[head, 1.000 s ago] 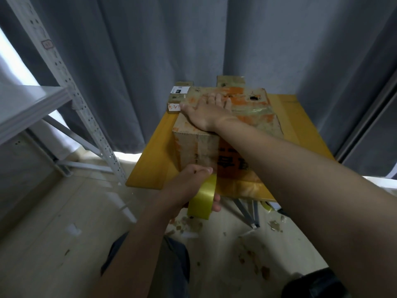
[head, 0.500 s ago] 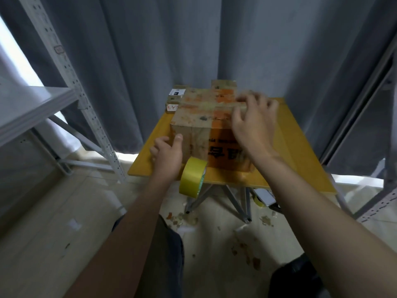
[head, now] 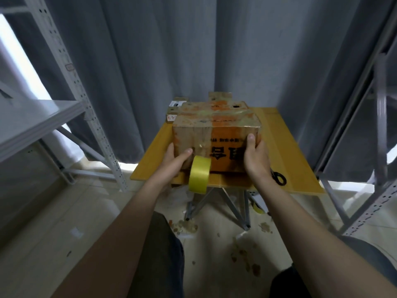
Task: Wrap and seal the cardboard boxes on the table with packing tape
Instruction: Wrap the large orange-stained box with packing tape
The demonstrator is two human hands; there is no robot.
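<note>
Head: left hand [head: 171,166], right hand [head: 255,160] grip one box [head: 214,125] (one tape roll [head: 198,174])

Head view, looking steeply down.

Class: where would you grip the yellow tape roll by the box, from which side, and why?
Pinch the yellow tape roll across its two flat faces, coming from the near side. It stands on edge in front of the cardboard box, curved band toward the viewer, lower part overhanging the table edge.
</note>
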